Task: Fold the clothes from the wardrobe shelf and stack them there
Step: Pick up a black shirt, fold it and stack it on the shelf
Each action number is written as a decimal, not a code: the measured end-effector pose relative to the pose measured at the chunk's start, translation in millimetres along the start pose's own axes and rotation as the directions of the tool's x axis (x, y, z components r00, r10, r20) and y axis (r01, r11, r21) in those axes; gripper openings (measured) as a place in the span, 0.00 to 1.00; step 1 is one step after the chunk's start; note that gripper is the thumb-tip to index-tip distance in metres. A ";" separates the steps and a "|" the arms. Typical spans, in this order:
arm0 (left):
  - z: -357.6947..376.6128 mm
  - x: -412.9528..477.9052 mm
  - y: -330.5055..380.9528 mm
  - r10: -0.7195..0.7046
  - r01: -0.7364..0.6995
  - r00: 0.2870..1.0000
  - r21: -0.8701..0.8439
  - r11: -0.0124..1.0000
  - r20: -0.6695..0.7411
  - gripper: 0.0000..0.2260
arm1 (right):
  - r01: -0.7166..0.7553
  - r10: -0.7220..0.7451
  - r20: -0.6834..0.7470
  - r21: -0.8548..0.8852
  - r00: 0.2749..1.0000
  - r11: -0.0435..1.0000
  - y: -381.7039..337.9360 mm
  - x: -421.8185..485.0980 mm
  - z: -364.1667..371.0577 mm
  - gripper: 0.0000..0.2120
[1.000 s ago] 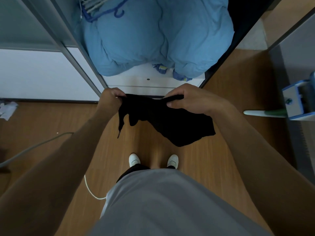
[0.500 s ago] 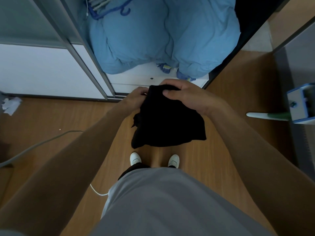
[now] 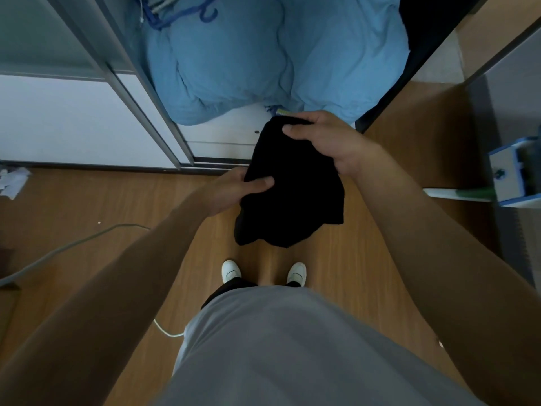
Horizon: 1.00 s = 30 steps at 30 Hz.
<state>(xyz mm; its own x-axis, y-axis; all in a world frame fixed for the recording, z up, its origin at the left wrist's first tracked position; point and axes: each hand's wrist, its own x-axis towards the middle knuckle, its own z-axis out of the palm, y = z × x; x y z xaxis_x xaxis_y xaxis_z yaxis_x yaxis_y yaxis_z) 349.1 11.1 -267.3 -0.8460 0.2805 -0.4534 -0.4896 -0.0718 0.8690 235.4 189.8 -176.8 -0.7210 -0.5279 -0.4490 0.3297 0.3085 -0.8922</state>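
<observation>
- Head view: black garment [image 3: 292, 194] was held in the air in front of the person, over the wooden floor [image 3: 117, 206], just short of the wardrobe shelf [image 3: 228, 136].
- Right grip [image 3: 325, 136] clamped the garment's top edge, thumb on the near face, fingers curled over the far side.
- Left grip [image 3: 234, 190] pinched the left edge lower down, thumb flat on the cloth.
- Most cloth hung bunched below and between both grips, its loose lower edge above the white shoes [image 3: 231, 271].
- Blue quilt [image 3: 263, 60] filled the shelf behind, blue hanger [image 3: 181, 16] at its far end.
</observation>
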 end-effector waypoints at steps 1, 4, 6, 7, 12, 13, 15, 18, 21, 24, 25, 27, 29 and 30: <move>1.3 3.6 0.9 0.006 -0.003 0.999 0.070 0.998 -0.044 0.16 | -0.014 0.015 -0.014 0.044 1.000 0.999 -2.6 2.7 -2.3 0.09; 7.4 10.4 9.8 0.022 -0.032 0.984 -0.051 0.998 -0.177 0.06 | -0.008 0.030 -0.060 0.352 0.998 0.936 -0.4 8.0 -14.4 0.19; 9.3 12.2 17.2 0.022 -0.069 0.968 -0.180 0.981 -0.249 0.07 | -0.029 0.067 -0.054 0.519 0.996 0.854 15.1 6.0 -25.2 0.28; 9.6 12.4 21.1 0.022 -0.091 0.958 -0.231 0.969 -0.285 0.08 | -0.068 0.087 -0.006 0.572 0.996 0.817 27.7 3.3 -27.6 0.31; 9.5 14.9 43.8 -0.022 -0.154 0.891 -0.347 0.925 -0.454 0.12 | -0.229 0.216 0.077 0.363 0.973 0.903 92.7 -11.0 -14.8 0.31; 8.5 15.0 46.6 -0.043 -0.145 0.880 -0.354 0.924 -0.473 0.13 | -0.222 0.209 0.074 0.306 0.975 0.926 96.4 -13.2 -11.6 0.25; 6.3 14.2 49.4 -0.072 -0.113 0.877 -0.351 0.930 -0.474 0.14 | -0.156 0.157 0.008 0.174 0.988 0.972 96.5 -14.4 -8.9 0.14; 2.2 12.6 47.6 -0.105 -0.058 0.882 -0.326 0.944 -0.459 0.12 | -0.024 0.028 -0.103 0.039 0.994 0.999 86.1 -10.8 -13.0 0.10; -5.4 9.6 45.1 -0.092 -0.077 0.874 -0.323 0.943 -0.478 0.07 | 0.047 -0.041 -0.113 0.050 0.993 0.998 66.7 -11.7 -22.5 0.10; -12.5 5.1 44.9 -0.060 -0.097 0.867 -0.285 0.954 -0.495 0.08 | 0.080 -0.072 -0.115 0.066 0.991 0.995 52.3 -18.0 -34.9 0.07; -13.2 3.7 46.0 -0.052 -0.103 0.867 -0.280 0.955 -0.496 0.10 | 0.086 -0.077 -0.121 0.068 0.990 0.994 48.2 -20.1 -38.0 0.08; -10.8 0.8 51.6 -0.058 -0.108 0.879 -0.316 0.942 -0.473 0.10 | 0.098 -0.080 -0.138 0.125 0.987 0.987 41.7 -22.4 -41.9 0.10; -4.0 -1.4 59.7 -0.121 -0.079 0.897 -0.422 0.903 -0.426 0.12 | 0.120 -0.095 -0.087 0.344 0.992 0.931 38.1 -25.6 -46.7 0.15; 0.1 -1.5 65.9 -0.162 -0.048 0.906 -0.475 0.879 -0.390 0.13 | 0.121 -0.123 -0.025 0.449 0.992 0.885 37.2 -27.4 -48.7 0.17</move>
<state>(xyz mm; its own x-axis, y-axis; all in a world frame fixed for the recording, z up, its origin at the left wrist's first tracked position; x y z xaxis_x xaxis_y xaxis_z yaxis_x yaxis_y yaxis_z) 318.1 6.1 -209.3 -0.7701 -0.1076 -0.6288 -0.4900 -0.5313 0.6911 237.7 254.2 -195.4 -0.7711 -0.5417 -0.3345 0.4784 -0.1464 -0.8658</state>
